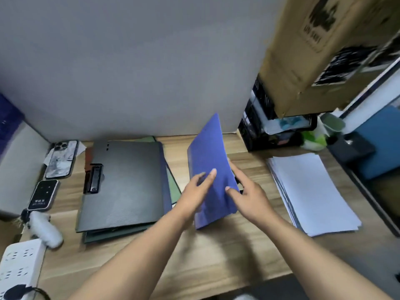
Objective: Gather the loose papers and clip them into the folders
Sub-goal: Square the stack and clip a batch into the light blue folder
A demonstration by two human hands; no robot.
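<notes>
A blue folder [208, 161] stands tilted on edge on the wooden desk [216, 252], its cover raised. My left hand [195, 191] lies against the cover's left face with fingers fairly straight. My right hand [249, 195] grips the folder's right edge, thumb on the front and fingers hidden behind. A stack of loose white papers [311, 191] lies flat to the right. A pile of folders sits to the left, topped by a dark grey folder [125, 182] with a black clip [94, 178]; green and blue folders peek out beneath.
Two phones [61, 159] [43, 194] lie at the left, with a white power strip [19, 265] and a fluffy microphone [45, 228] near the front-left corner. A grey partition rises behind. A black tray [270, 126] and a cardboard box [307, 50] stand at the back right.
</notes>
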